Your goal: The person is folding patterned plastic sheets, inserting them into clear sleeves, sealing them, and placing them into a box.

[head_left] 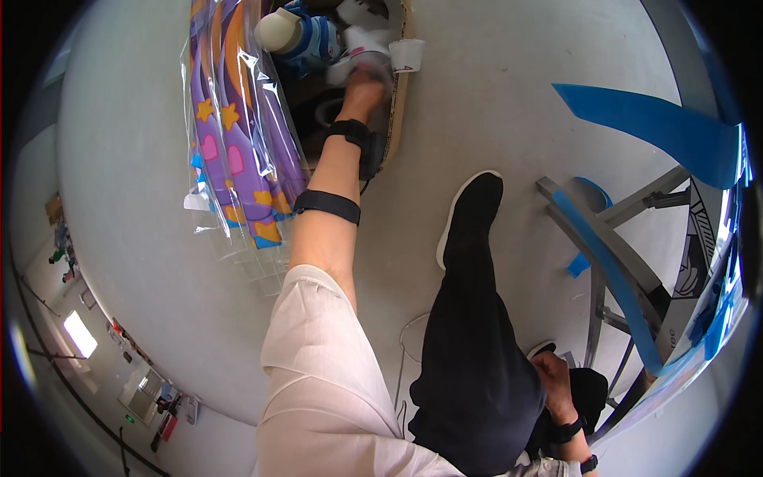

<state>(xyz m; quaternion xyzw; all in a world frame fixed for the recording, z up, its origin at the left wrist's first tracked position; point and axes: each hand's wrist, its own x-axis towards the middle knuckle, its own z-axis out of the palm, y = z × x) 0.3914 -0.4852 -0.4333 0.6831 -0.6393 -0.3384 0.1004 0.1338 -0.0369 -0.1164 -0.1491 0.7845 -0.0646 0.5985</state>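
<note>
My left hand reaches down into an open cardboard box. Its fingers close around a white, cup-like thing with a pink mark, smeared by motion. Just right of it, a white paper cup sits at the box's rim. To the left in the box lies a blue bottle with a cream cap. Near my knee, my right hand is loosely curled against the black trousers, with nothing visible in it; my leg hides part of it.
Purple printed packages in clear plastic lean along the box's left side. My black shoe stands on the grey floor. At the right are a metal frame with blue strips and a blue panel. A thin cable runs beside my leg.
</note>
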